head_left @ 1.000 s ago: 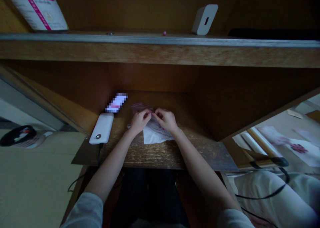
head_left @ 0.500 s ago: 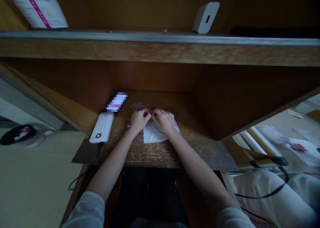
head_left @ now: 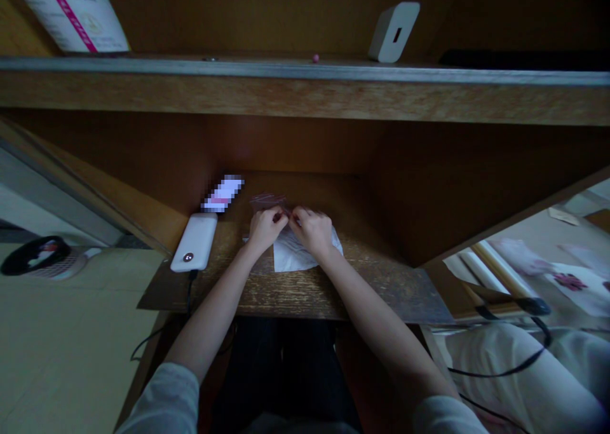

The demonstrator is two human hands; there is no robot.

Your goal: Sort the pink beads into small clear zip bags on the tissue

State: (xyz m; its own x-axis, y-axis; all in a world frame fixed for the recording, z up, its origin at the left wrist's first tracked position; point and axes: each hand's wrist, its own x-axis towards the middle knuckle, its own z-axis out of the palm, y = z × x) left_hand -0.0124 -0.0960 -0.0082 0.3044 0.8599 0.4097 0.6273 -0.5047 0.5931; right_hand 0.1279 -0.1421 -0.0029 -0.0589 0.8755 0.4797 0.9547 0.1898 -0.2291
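My left hand [head_left: 267,229] and my right hand [head_left: 312,229] meet fingertip to fingertip over the worn wooden desk surface [head_left: 290,300]. Both are closed in a pinch. Whatever they pinch is too small and dark to make out. Just behind the left fingers lies a clear plastic bag [head_left: 267,200] with thin pinkish lines, its near part covered by the hands. Beneath my right wrist a crumpled white sheet [head_left: 293,259], paper or tissue, lies spread on the desk.
To the left lie a white power bank [head_left: 195,243] with a black cable and a phone with a blurred lit screen [head_left: 222,194]. Above, a shelf [head_left: 305,94] holds a white charger [head_left: 394,32], a pink bead [head_left: 315,58] and a white container [head_left: 76,14]. A basket [head_left: 42,259] stands on the floor.
Both hands stay pinched together in the same place. Only a very slight shift of the whole view shows.
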